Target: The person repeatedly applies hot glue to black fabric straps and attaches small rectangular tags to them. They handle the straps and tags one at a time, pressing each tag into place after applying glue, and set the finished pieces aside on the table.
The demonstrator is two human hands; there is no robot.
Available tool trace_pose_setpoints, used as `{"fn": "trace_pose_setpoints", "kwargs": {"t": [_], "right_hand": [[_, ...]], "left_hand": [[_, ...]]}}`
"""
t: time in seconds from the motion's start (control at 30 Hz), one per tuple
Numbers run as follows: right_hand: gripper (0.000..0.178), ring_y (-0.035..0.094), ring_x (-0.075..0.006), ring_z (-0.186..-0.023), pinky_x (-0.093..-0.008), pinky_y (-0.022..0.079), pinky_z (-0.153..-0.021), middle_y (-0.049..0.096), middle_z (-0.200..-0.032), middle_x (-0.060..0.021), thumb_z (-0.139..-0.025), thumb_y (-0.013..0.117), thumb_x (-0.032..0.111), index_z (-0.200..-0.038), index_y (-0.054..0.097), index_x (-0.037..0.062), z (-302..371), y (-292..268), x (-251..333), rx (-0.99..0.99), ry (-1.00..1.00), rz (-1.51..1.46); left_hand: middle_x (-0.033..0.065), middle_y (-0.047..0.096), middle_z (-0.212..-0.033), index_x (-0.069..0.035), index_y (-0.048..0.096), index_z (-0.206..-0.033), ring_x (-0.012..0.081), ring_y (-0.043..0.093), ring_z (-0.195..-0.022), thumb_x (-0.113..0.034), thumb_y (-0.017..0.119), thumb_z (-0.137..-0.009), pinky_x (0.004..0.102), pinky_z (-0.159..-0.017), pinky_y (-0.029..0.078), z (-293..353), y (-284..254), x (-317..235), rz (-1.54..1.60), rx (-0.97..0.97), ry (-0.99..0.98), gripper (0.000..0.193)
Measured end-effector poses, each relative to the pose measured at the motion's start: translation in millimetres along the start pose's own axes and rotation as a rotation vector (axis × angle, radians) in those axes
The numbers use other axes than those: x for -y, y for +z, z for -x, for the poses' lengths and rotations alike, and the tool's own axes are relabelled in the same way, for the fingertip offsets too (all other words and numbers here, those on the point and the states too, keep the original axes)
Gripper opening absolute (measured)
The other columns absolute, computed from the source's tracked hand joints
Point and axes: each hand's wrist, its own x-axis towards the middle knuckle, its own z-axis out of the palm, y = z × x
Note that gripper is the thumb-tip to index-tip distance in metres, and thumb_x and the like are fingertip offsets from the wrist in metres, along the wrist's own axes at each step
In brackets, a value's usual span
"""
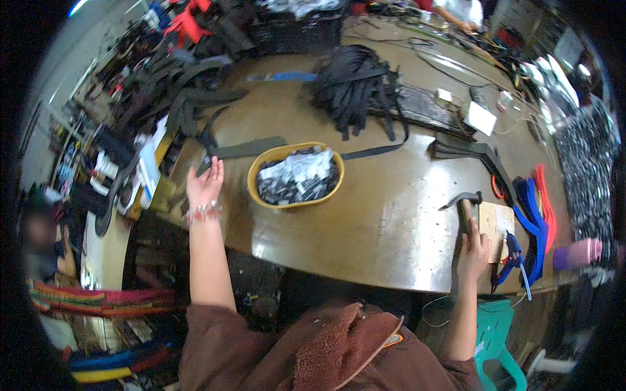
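Note:
My left hand (205, 186) is raised over the table's left edge, fingers stretched out and nothing visibly in them. Just beyond its fingertips are a dark strap (251, 147) and other black webbing. To its right stands a yellow oval basket (253, 184) filled with small black parts and a clear plastic bag (297, 171). On the right side, my right hand (475, 253) is closed round the handle of a claw hammer (467, 207) with a dark head. Beside it lie a wooden board (488, 233) and a blue glue gun (512, 247) with a pale stick.
A heap of black straps (352, 81) lies at the back of the table (391, 215). Blue straps (536, 228), a red strap (545, 208) and orange-handled scissors (497, 186) are at the right. A black crate (297, 32) stands far back. Below is a green chair (495, 339). Another person works at far right.

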Motion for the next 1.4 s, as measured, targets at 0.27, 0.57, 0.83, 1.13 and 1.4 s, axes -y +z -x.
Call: {"fn": "trace_pose_setpoints", "kwargs": {"t": [0.27, 0.57, 0.83, 1.13, 1.4], "right_hand": [[0.046, 0.052, -0.0316, -0.084, -0.0415, 0.044, -0.074, 0.052, -0.088, -0.0130, -0.085, 0.062, 0.015, -0.129, 0.055, 0.0224, -2.4, -0.2, 10.3, -0.015, 0.006, 0.105], [0.047, 0.056, -0.0281, -0.100, -0.0377, 0.047, -0.086, 0.054, -0.114, -0.0140, -0.072, 0.073, 0.005, -0.117, 0.061, 0.0102, -10.3, -25.8, 62.2, -0.035, -0.170, -0.289], [0.029, 0.060, -0.0247, -0.071, -0.0339, 0.051, -0.060, 0.059, -0.086, -0.0108, -0.074, 0.065, 0.009, -0.102, 0.065, -0.0010, 42.6, -50.1, 107.5, 0.279, -1.018, -0.756], [0.030, 0.058, -0.0218, -0.089, -0.0336, 0.047, -0.072, 0.059, -0.100, -0.0080, -0.074, 0.056, 0.013, -0.102, 0.062, 0.0052, 87.2, -34.4, 121.0, 0.210, -0.865, -0.608], [0.025, 0.055, -0.0192, -0.093, -0.0351, 0.042, -0.080, 0.060, -0.098, -0.0010, -0.071, 0.072, 0.021, -0.093, 0.064, 0.0098, 85.4, -11.4, 132.1, 0.114, -0.665, -0.626]], "left_hand": [[0.0174, 0.066, -0.100, 0.000, 0.065, -0.096, 0.0309, 0.064, -0.093, -0.008, 0.057, -0.083, 0.0363, -0.081, 0.052, 88.4, 94.3, 224.1, -1.998, 1.424, 1.053, 0.018], [0.0106, 0.068, -0.092, 0.000, 0.064, -0.096, 0.0124, 0.064, -0.069, -0.015, 0.065, -0.085, 0.0250, -0.059, 0.053, 92.8, 74.4, 277.1, -1.804, 1.279, -0.273, 0.018], [-0.0047, 0.060, -0.074, -0.003, 0.063, -0.103, -0.0009, 0.042, -0.052, -0.019, 0.060, -0.092, 0.0136, -0.043, 0.033, 147.6, 11.6, 239.3, -1.035, 1.013, -1.328, 0.019], [0.0044, 0.061, -0.078, -0.004, 0.064, -0.114, 0.0142, 0.060, -0.075, -0.026, 0.064, -0.087, 0.0256, -0.071, 0.049, 38.9, 143.7, 282.5, -1.738, 1.461, 0.321, 0.034], [0.0147, 0.042, -0.140, -0.008, 0.046, -0.133, 0.0325, 0.037, -0.131, -0.050, 0.064, -0.079, 0.0501, -0.108, 0.029, 123.6, 1.1, 229.0, -2.115, 1.930, 0.706, 0.071]]}}
